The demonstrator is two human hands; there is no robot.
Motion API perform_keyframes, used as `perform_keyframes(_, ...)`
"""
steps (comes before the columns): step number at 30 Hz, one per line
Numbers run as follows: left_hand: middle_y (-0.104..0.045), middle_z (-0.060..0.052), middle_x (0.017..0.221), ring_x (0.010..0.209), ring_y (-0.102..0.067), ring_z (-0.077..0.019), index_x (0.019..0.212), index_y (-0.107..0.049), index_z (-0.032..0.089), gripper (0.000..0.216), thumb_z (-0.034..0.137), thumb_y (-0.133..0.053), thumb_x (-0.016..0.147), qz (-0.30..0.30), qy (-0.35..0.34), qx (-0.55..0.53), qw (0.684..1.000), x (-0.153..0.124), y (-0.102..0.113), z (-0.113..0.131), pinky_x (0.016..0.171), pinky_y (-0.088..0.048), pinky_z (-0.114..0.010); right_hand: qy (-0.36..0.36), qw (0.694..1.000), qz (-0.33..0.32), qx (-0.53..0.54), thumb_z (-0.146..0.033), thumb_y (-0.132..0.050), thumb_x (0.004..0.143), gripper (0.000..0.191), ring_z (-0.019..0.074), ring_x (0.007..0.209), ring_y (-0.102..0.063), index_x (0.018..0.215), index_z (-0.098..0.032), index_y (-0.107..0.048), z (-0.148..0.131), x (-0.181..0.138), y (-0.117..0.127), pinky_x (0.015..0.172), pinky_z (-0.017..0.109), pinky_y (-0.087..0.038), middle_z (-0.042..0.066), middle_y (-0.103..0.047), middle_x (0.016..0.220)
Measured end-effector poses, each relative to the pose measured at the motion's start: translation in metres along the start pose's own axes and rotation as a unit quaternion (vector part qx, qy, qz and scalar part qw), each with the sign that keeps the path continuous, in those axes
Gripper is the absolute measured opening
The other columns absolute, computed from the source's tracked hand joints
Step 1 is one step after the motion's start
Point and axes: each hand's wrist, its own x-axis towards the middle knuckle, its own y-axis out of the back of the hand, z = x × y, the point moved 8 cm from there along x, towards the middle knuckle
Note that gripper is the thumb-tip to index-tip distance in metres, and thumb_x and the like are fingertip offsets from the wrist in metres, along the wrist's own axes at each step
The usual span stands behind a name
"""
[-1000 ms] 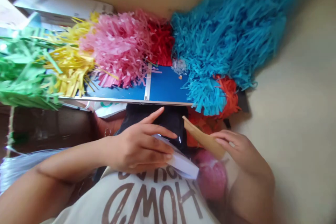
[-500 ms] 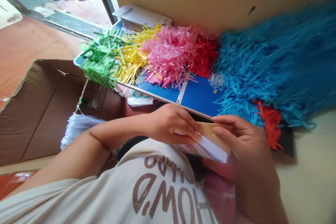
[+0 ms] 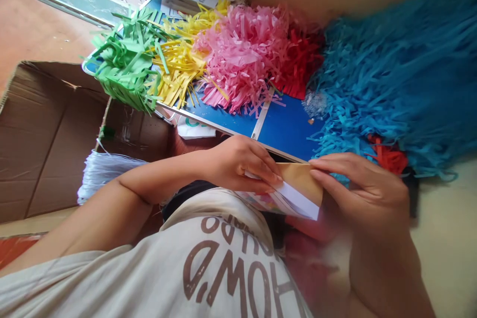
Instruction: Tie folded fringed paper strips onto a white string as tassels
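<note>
The tabletop (image 3: 286,129) is running its front edge from your eleven o'clock round to one, passing close behind the papers you are handling. A bare blue stretch of it is lying open between the pink streamers (image 3: 246,54) at twelve and the blue streamers (image 3: 402,84) at one. A cardboard box (image 3: 44,134) is standing at ten, beyond your left arm. Your shirt (image 3: 156,268) is showing "HOW'D" in brown; the line beneath is bunching in folds. Green marking on the white bag (image 3: 197,129) is too cut off to read. Your left hand (image 3: 242,164) is holding the white papers (image 3: 300,202) at one o'clock, its grip closed around them. Your right hand (image 3: 367,184) is pinching the tan card (image 3: 300,175) narrowly between thumb and forefinger.
</note>
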Motion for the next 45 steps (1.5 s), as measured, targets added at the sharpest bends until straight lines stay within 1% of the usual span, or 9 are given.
perform_keyframes(5,-0.078,-0.008,0.098,0.093,-0.075,-0.0171,0.092,-0.080,0.023,0.011,0.023,-0.072,0.086,0.006,-0.014,-0.005,1.000,-0.002,0.001,-0.001,0.086,-0.059,-0.022,0.101,0.992,-0.020,-0.073,-0.021,-0.065,0.091,0.024,0.0212,0.093,-0.071,0.110,-0.034,-0.072,0.001,-0.008,-0.007,0.086,0.040,-0.055,0.002,-0.074,0.108)
perform_keyframes(11,-0.078,-0.008,0.098,0.091,-0.075,-0.0166,0.092,-0.080,0.023,0.011,0.021,-0.073,0.084,0.004,-0.019,0.004,1.000,0.000,-0.001,0.000,0.085,-0.059,-0.022,0.138,0.981,0.041,-0.131,-0.017,-0.068,0.087,0.045,0.0213,0.087,-0.071,0.129,-0.034,-0.062,-0.006,-0.010,-0.004,0.078,0.036,-0.056,0.002,-0.074,0.102)
perform_keyframes(22,-0.078,-0.008,0.098,0.091,-0.075,-0.0165,0.095,-0.080,0.026,0.013,0.023,-0.075,0.083,0.013,-0.022,-0.011,1.000,-0.001,-0.002,-0.003,0.086,-0.059,-0.019,0.213,0.966,-0.004,-0.149,-0.014,-0.071,0.084,0.035,0.0200,0.090,-0.071,0.114,-0.032,-0.067,-0.007,-0.013,-0.009,0.075,0.035,-0.051,0.002,-0.074,0.105)
perform_keyframes(28,-0.078,-0.008,0.097,0.091,-0.075,-0.0162,0.094,-0.080,0.022,0.014,0.018,-0.074,0.083,0.013,-0.041,0.020,0.999,0.000,-0.005,-0.002,0.085,-0.059,-0.019,0.133,0.986,-0.020,-0.097,-0.019,-0.071,0.084,0.013,0.0209,0.087,-0.068,0.093,-0.029,-0.069,0.004,-0.004,-0.011,0.079,0.038,-0.051,0.001,-0.071,0.093)
perform_keyframes(31,-0.078,-0.009,0.095,0.089,-0.075,-0.0163,0.094,-0.079,0.021,0.012,0.020,-0.073,0.084,0.073,-0.017,0.069,0.995,-0.004,0.002,-0.013,0.081,-0.059,-0.019,0.069,0.993,0.091,0.026,-0.029,-0.067,0.087,0.003,0.0281,0.096,-0.066,0.088,-0.031,-0.069,0.004,-0.014,0.013,0.085,0.048,-0.051,0.003,-0.066,0.095)
perform_keyframes(34,-0.079,-0.010,0.092,0.082,-0.075,-0.0160,0.093,-0.079,0.018,0.012,0.023,-0.072,0.085,0.158,0.004,0.124,0.980,-0.012,0.011,-0.022,0.076,-0.059,-0.019,0.014,0.959,0.249,0.133,-0.037,-0.047,0.097,0.020,0.0308,0.108,-0.062,0.105,-0.037,-0.065,0.008,-0.038,0.023,0.081,0.051,-0.052,0.006,-0.062,0.109)
perform_keyframes(36,-0.079,-0.010,0.091,0.081,-0.075,-0.0158,0.092,-0.079,0.018,0.013,0.026,-0.073,0.085,0.193,0.009,0.148,0.970,-0.015,0.012,-0.023,0.076,-0.060,-0.020,0.003,0.957,0.262,0.125,-0.035,-0.055,0.094,0.023,0.0300,0.110,-0.060,0.116,-0.037,-0.061,0.009,-0.047,0.002,0.085,0.051,-0.052,0.007,-0.061,0.113)
perform_keyframes(40,-0.079,-0.009,0.091,0.081,-0.075,-0.0156,0.092,-0.078,0.017,0.013,0.026,-0.072,0.085,0.195,-0.004,0.178,0.965,-0.018,0.003,-0.018,0.075,-0.060,-0.021,-0.017,0.976,0.189,0.103,-0.020,-0.076,0.078,0.049,0.0259,0.098,-0.065,0.122,-0.030,-0.056,0.019,-0.044,-0.060,0.092,0.051,-0.052,0.005,-0.066,0.102)
perform_keyframes(45,-0.078,-0.013,0.098,0.087,-0.076,-0.0181,0.101,-0.077,0.015,0.020,0.026,-0.073,0.085,0.151,-0.019,0.166,0.974,-0.028,0.000,-0.016,0.078,-0.061,-0.022,-0.019,0.959,0.183,0.214,-0.015,-0.072,0.082,0.070,0.0192,0.085,-0.068,0.140,-0.030,-0.037,0.032,-0.044,-0.079,0.086,0.041,-0.057,0.001,-0.070,0.089)
